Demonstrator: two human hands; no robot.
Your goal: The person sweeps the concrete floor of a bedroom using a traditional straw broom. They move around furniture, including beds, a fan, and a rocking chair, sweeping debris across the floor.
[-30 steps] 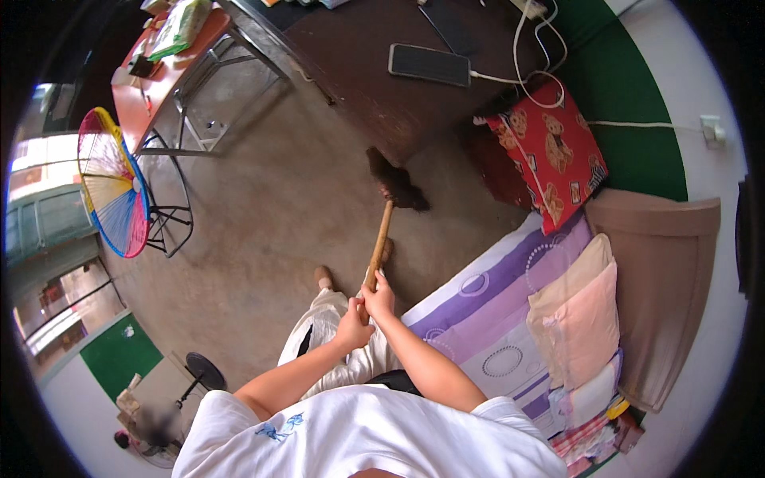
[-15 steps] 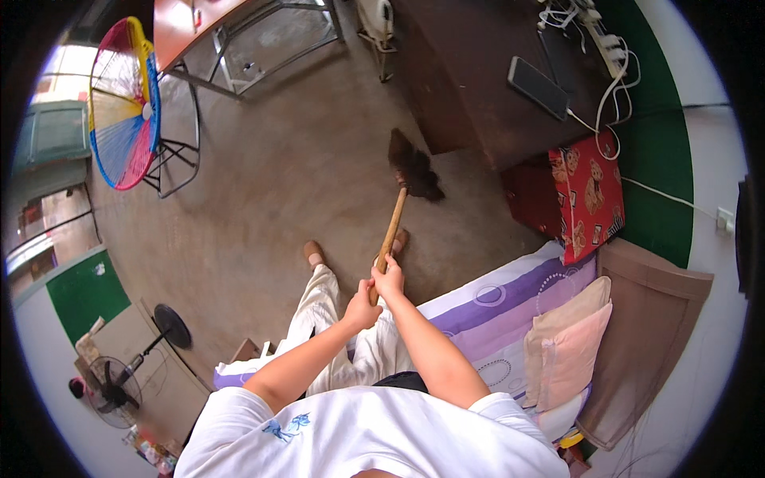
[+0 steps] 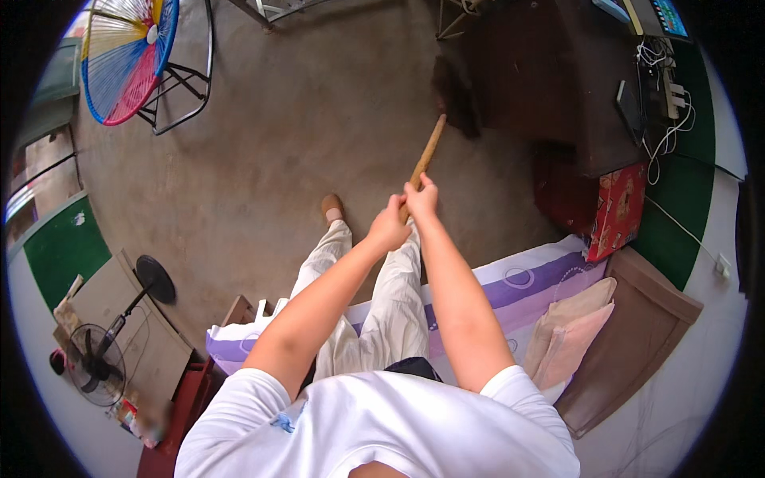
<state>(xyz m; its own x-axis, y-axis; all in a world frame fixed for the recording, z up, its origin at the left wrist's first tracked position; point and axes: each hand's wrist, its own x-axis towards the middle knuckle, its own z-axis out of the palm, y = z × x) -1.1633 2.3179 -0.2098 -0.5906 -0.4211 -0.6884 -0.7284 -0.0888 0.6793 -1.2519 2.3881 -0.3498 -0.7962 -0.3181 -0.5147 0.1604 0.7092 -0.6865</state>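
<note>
Both of my hands are wrapped round the light wooden handle of a broom. My left hand grips the lower end, closest to my body. Just above it, my right hand is closed on the same handle. The shaft slants away from me up to the right. At its far end the dark bristle head lies against the grey floor, beside the base of a dark brown desk. The bristles look blurred and blend partly into the desk's shadow.
The brown desk carries a phone, cables and a power strip. A red patterned box stands beside the bed with its pillows. A colourful round chair is far left; a fan is near left.
The broom head has swung forward and right, toward the desk's base. Both hands moved forward and slightly right, still on the handle. The whole view has shifted too.
</note>
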